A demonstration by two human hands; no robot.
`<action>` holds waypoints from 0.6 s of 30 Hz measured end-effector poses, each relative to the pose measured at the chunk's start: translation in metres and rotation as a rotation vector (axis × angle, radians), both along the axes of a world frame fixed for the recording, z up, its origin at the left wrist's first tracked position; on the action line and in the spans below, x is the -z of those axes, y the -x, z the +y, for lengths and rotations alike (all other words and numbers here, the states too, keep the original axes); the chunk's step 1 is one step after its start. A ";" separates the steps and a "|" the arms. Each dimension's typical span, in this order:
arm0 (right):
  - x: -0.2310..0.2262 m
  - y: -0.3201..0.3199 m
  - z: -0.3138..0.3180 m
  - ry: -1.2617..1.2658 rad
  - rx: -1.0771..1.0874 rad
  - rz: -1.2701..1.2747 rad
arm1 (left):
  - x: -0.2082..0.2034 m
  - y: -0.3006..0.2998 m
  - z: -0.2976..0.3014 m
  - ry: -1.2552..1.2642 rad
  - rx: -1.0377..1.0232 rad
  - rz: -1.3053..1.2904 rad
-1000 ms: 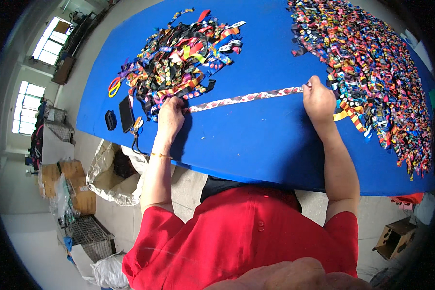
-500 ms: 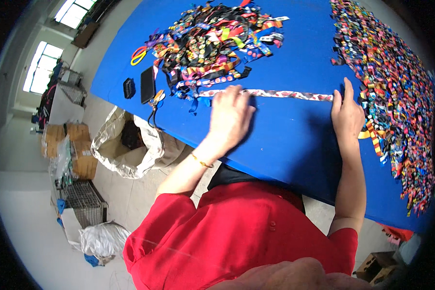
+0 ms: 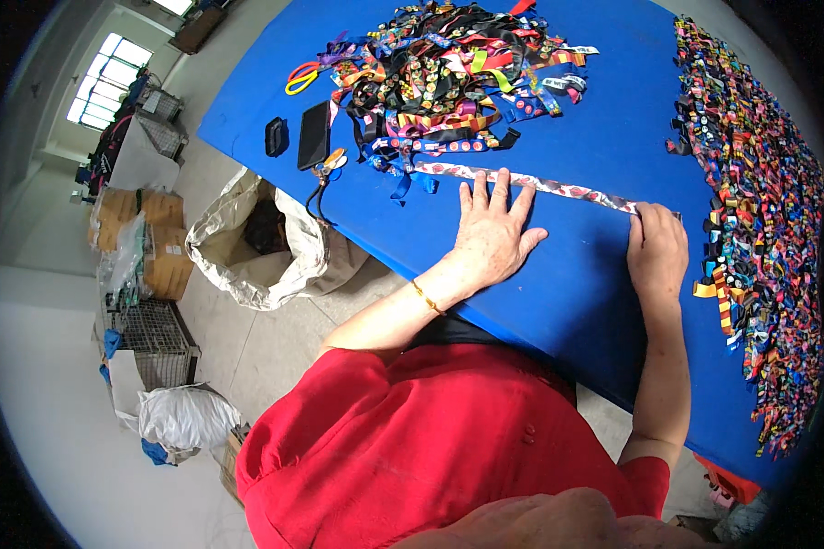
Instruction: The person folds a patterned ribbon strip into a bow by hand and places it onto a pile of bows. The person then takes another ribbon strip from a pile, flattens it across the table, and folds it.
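Note:
A long patterned ribbon strip (image 3: 572,188) lies stretched across the blue table (image 3: 577,302). My left hand (image 3: 491,230) rests flat on the table with its fingers spread, fingertips on the strip near its middle. My right hand (image 3: 656,251) presses down on the strip's right end. Beyond the left hand sits a tangled heap of colourful ribbons (image 3: 449,69). To the right of my right hand lies a wide spread of folded ribbon pieces (image 3: 760,210).
A black phone (image 3: 314,134), a small black object (image 3: 276,136), keys (image 3: 330,163) and orange and yellow scissors (image 3: 299,77) lie at the table's left end. On the floor at the left stand an open sack (image 3: 247,242), cardboard boxes (image 3: 142,238) and a wire crate (image 3: 156,343).
My left hand has slid right along the strip, from its left end to near the middle. The view has shifted, so the table sits further right. My right hand stays on the right end.

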State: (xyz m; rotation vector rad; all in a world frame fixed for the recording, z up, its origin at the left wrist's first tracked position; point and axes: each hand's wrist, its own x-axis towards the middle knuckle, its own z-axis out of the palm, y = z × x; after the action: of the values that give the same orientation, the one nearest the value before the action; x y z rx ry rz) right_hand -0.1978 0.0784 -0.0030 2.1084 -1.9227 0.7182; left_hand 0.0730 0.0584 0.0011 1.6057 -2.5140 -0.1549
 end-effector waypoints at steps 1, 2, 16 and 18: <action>0.001 0.001 0.000 0.007 0.013 0.006 | 0.000 -0.002 -0.001 0.000 -0.003 -0.001; 0.001 0.000 0.000 0.014 0.026 0.013 | 0.001 -0.005 -0.002 0.007 -0.028 -0.019; -0.003 -0.003 0.000 0.014 0.006 -0.019 | -0.003 -0.061 -0.023 -0.043 -0.288 0.013; -0.002 -0.003 -0.001 0.016 0.010 -0.021 | -0.006 -0.062 -0.024 -0.063 -0.326 0.006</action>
State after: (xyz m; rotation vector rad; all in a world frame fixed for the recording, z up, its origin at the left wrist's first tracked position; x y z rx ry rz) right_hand -0.1950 0.0778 -0.0006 2.0889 -1.9295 0.7546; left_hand 0.1353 0.0346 0.0075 2.0073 -2.2223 -0.1998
